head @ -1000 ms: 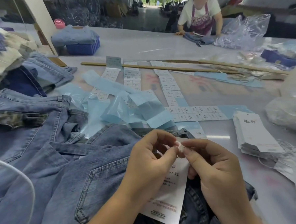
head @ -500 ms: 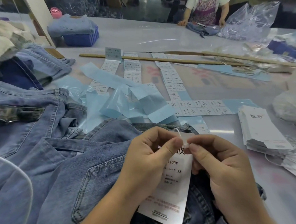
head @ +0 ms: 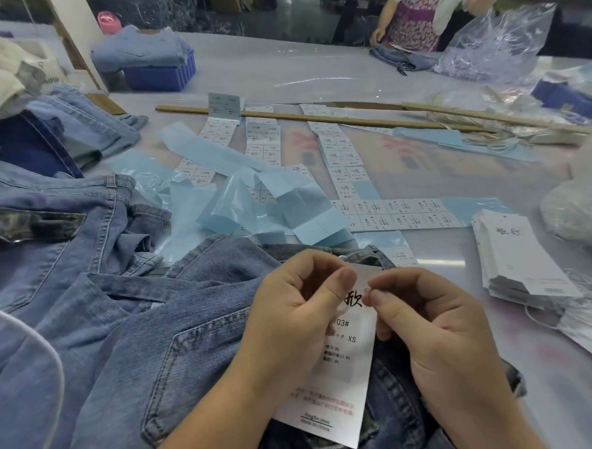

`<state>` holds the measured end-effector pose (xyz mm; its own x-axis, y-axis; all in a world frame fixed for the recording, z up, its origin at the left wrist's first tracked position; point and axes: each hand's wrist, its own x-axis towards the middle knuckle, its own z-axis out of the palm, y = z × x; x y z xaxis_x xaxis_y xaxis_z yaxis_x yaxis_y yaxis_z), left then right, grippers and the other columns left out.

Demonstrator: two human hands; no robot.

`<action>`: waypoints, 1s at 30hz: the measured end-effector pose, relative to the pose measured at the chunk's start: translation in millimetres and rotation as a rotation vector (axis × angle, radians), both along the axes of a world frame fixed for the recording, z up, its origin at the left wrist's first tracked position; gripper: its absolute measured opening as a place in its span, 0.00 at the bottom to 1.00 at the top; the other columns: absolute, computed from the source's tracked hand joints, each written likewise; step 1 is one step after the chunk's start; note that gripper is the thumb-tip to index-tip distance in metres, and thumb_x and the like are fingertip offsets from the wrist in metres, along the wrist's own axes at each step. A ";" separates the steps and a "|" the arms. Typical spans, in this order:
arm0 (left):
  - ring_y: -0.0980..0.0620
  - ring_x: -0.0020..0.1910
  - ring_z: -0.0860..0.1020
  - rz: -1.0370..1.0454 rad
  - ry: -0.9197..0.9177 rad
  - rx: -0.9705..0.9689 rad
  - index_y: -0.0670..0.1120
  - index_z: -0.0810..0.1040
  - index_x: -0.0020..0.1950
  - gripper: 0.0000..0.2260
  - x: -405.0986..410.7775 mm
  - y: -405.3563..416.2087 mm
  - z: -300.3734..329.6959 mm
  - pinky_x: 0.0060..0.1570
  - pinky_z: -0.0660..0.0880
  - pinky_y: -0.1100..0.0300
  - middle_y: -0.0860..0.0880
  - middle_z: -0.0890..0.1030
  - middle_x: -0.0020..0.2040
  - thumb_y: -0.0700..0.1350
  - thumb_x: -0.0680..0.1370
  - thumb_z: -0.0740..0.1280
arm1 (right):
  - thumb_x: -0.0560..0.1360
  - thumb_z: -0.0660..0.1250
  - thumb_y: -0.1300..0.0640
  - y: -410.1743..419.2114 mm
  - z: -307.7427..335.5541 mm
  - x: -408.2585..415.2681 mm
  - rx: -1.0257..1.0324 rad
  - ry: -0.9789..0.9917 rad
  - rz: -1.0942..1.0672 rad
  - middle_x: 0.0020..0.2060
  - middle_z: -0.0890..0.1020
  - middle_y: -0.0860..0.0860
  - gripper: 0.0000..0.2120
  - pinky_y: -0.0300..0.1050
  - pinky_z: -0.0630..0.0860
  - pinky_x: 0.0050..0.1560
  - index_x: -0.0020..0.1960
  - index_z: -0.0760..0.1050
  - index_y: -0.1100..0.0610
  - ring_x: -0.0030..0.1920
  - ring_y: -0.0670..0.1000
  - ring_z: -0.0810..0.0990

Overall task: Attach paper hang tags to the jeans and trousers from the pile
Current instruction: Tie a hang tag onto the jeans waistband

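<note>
1. The left hand (head: 293, 313) is curled, thumb pressed against the upper left edge of a white hang tag (head: 338, 381); its other fingers fold behind the card, so the grip looks like a pinch on the tag's top.
2. The right hand (head: 429, 331) is curled too, thumb and forefinger tips pressed together at the tag's top right corner; whether they nip the card itself or a thin string there is too small to tell.
3. The tag hangs upright between both hands over a pair of blue jeans (head: 192, 339) spread on the table (head: 330, 75), its printed face towards the camera, with "XS" readable.
4. More jeans lie in a pile (head: 47, 232) to the left, touching the pair being worked on.
5. A stack of hang tags (head: 516, 256) sits on the table to the right, near the right hand but apart from it.
6. A blue plastic crate (head: 158, 76) stands far left on the table, with folded light denim (head: 139, 48) heaped in it above the rim.
7. A second blue crate (head: 568, 98) at far right holds something under clear plastic; the contents are unclear.
8. Sticker sheets (head: 339, 158) and pale blue backing strips (head: 254, 201) lie scattered mid-table.
9. A clear plastic bag (head: 496, 46) sits at the far edge beside another person (head: 415, 21).
</note>
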<state>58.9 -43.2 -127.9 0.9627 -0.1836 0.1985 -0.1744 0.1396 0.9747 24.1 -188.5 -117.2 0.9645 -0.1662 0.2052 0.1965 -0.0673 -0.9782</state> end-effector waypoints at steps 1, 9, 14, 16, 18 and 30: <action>0.55 0.28 0.75 0.009 0.031 -0.006 0.52 0.81 0.42 0.04 1.6 0.3 -0.7 0.29 0.73 0.61 0.52 0.78 0.30 0.51 0.75 0.70 | 0.73 0.73 0.62 -0.5 -1.8 0.3 -0.042 -0.003 -0.026 0.30 0.81 0.49 0.07 0.35 0.75 0.33 0.43 0.82 0.51 0.30 0.46 0.78; 0.54 0.28 0.75 0.017 0.170 -0.097 0.52 0.82 0.39 0.06 10.2 1.8 -3.2 0.28 0.74 0.60 0.50 0.79 0.33 0.47 0.76 0.72 | 0.71 0.72 0.65 13.8 -3.9 5.3 -0.645 -0.040 -0.161 0.37 0.75 0.44 0.18 0.33 0.72 0.37 0.52 0.82 0.43 0.36 0.46 0.76; 0.55 0.25 0.72 0.012 0.225 -0.253 0.53 0.82 0.36 0.04 14.1 4.8 -2.0 0.24 0.71 0.63 0.50 0.78 0.33 0.49 0.71 0.71 | 0.73 0.72 0.55 17.0 -2.9 7.9 -0.824 0.009 -0.089 0.41 0.68 0.38 0.19 0.26 0.68 0.42 0.63 0.77 0.42 0.43 0.33 0.70; 0.56 0.23 0.71 0.010 0.232 -0.276 0.53 0.82 0.35 0.04 15.0 5.0 -2.3 0.23 0.70 0.63 0.51 0.78 0.33 0.49 0.70 0.71 | 0.74 0.71 0.53 18.9 -2.5 7.6 -0.868 0.030 -0.086 0.41 0.68 0.38 0.15 0.27 0.67 0.39 0.60 0.79 0.43 0.43 0.33 0.70; 0.56 0.23 0.70 0.004 0.240 -0.307 0.53 0.82 0.35 0.04 15.8 5.9 -2.2 0.22 0.69 0.63 0.51 0.78 0.33 0.48 0.70 0.71 | 0.74 0.71 0.52 20.7 -1.9 7.6 -0.906 0.041 -0.091 0.42 0.68 0.38 0.10 0.27 0.67 0.39 0.56 0.81 0.45 0.41 0.35 0.71; 0.55 0.22 0.69 -0.002 0.235 -0.337 0.51 0.82 0.35 0.04 16.3 7.7 -2.9 0.23 0.68 0.63 0.50 0.77 0.32 0.48 0.71 0.71 | 0.77 0.66 0.47 23.1 0.6 7.8 -1.077 0.094 0.023 0.42 0.66 0.41 0.04 0.32 0.63 0.36 0.48 0.78 0.45 0.41 0.43 0.70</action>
